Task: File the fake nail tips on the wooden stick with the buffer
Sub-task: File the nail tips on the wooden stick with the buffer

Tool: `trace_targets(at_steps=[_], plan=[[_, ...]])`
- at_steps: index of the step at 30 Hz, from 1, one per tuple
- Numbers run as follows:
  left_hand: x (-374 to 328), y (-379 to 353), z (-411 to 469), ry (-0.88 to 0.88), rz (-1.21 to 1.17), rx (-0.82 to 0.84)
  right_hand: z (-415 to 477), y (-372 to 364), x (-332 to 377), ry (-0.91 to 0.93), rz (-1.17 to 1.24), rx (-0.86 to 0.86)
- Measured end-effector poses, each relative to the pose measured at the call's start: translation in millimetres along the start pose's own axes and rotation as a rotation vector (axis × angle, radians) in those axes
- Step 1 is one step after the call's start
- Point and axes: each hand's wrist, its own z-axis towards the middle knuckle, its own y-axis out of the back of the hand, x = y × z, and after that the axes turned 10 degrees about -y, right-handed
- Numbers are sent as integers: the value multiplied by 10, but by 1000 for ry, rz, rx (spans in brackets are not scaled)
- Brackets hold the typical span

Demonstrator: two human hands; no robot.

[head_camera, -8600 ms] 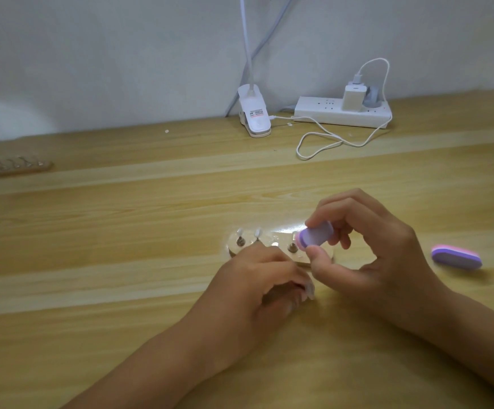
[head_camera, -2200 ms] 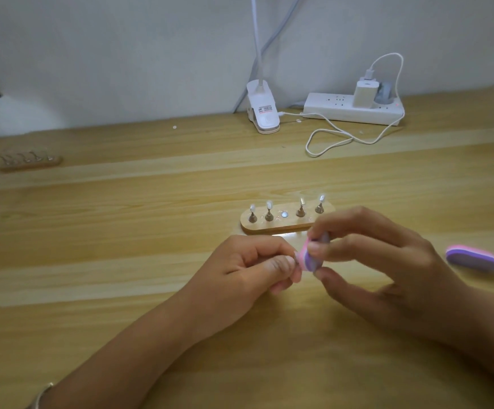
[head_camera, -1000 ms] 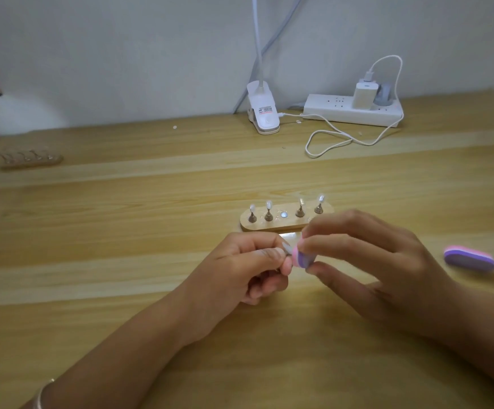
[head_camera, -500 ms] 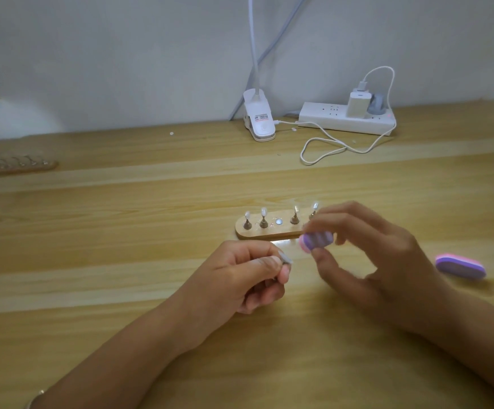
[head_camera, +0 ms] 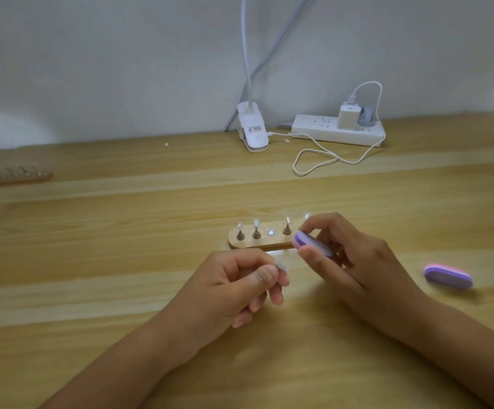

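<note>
The left hand (head_camera: 234, 287) pinches one nail tip (head_camera: 281, 265) clear of the wooden stick (head_camera: 259, 245) (middle spot (head_camera: 271, 232) bare), presumably so the buffer (head_camera: 312, 245), gripped in the right hand (head_camera: 363, 261), can reach its edges.

Left hand (head_camera: 239, 287) pinches nail tip (head_camera: 281, 265); right hand (head_camera: 354, 261) grips buffer (head_camera: 310, 245).

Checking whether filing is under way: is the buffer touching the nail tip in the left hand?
No: the buffer in the right hand is held apart from the nail tip that the left hand pinches.
</note>
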Motion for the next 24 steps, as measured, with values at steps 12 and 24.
trace_targets(at_steps=[12,24], plan=[[97,37,-5,-121,94,-166,-6,9,3,163,48,62],[74,7,-10,-279,459,-280,-22,13,52,349,-101,10]])
